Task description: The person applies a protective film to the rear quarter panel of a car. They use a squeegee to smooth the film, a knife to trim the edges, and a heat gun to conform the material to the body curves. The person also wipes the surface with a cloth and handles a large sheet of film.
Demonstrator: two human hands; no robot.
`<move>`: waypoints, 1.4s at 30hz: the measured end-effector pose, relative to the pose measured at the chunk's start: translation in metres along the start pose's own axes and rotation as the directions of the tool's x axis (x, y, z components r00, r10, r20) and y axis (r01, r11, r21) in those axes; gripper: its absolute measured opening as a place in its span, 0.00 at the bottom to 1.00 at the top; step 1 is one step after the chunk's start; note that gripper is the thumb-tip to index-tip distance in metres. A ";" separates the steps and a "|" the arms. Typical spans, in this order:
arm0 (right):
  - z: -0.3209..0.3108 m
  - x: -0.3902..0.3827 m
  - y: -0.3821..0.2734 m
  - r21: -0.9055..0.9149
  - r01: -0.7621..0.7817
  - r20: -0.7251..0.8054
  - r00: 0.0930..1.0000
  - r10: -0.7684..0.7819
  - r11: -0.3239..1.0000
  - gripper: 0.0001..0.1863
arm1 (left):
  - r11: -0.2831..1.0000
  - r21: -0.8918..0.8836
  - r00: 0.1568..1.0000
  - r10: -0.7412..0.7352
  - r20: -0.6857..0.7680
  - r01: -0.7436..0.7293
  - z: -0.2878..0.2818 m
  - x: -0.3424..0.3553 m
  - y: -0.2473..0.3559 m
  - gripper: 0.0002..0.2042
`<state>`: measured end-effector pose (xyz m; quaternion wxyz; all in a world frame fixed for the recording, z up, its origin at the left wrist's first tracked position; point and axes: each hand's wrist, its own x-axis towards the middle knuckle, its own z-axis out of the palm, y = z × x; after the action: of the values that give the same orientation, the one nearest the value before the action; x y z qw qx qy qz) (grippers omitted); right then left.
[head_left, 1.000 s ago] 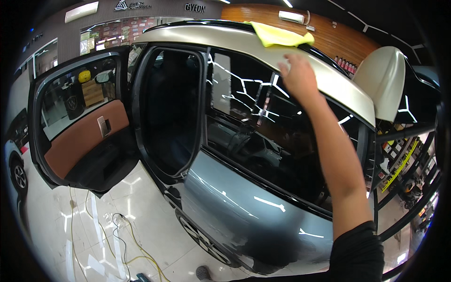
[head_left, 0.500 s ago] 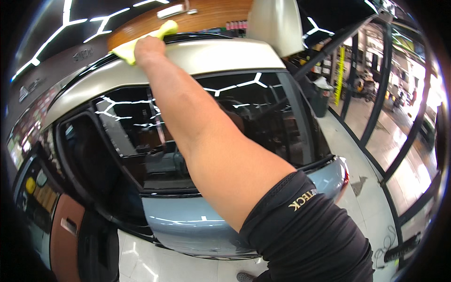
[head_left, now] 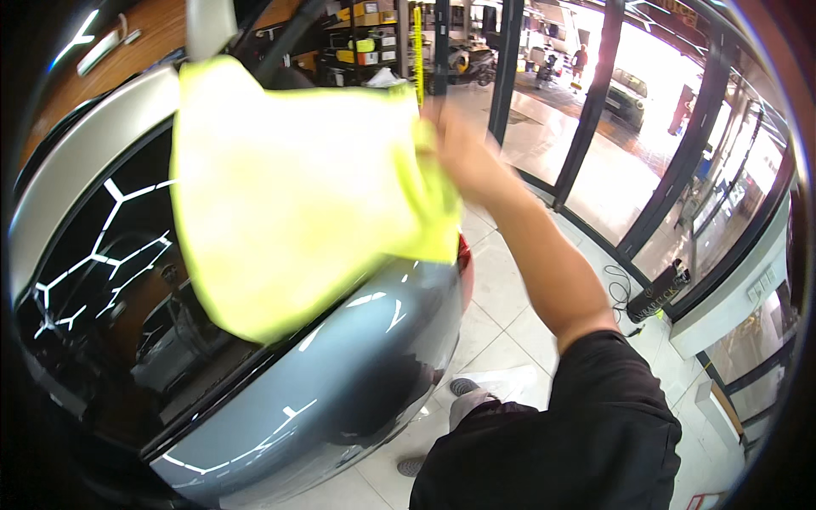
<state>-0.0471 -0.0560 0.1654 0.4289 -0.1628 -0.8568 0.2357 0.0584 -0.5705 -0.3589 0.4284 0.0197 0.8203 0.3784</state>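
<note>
My right hand [head_left: 459,149] is closed on a yellow cloth [head_left: 297,204], blurred by motion, which hangs spread out in front of the car and hides part of it. Around the cloth show a dark rear side window [head_left: 102,340], the blue-grey lower body [head_left: 280,416] and the pale metallic roof edge [head_left: 110,119]. A bit of red tail light [head_left: 465,272] shows past the cloth's right edge. My left hand is out of view.
Glass doors [head_left: 646,195] on the right open onto a bay with a car [head_left: 625,98], scooters and a distant person [head_left: 580,59]. Shelving [head_left: 357,47] stands behind. A black cylindrical object [head_left: 654,297] with a cable lies near the doors. My feet [head_left: 463,387] are on white tiles.
My right hand has lifted the yellow cloth off the roof edge and carried it right and toward me, now spread out. The view has swung right toward the car's rear and the glass doors.
</note>
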 end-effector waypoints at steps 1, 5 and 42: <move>-0.006 -0.023 0.049 0.099 -0.083 0.373 0.927 0.041 0.992 0.19 | 1.000 0.031 1.000 -0.005 0.020 0.004 0.017 -0.002 0.001 0.23; -0.107 -0.025 0.206 0.682 -0.458 0.067 0.816 0.575 0.571 0.15 | 0.994 0.088 0.995 -0.070 0.074 0.063 0.099 -0.037 -0.009 0.22; 0.043 0.049 0.261 0.703 0.324 0.335 0.635 -0.696 0.633 0.06 | 0.235 -0.960 0.772 -0.635 -0.036 0.149 0.554 -0.073 0.256 0.34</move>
<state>-0.0908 0.1741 0.0337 0.2243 0.3213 -0.8363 0.3835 0.4271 -0.0793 -0.3371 0.2555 -0.5202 0.5052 0.6394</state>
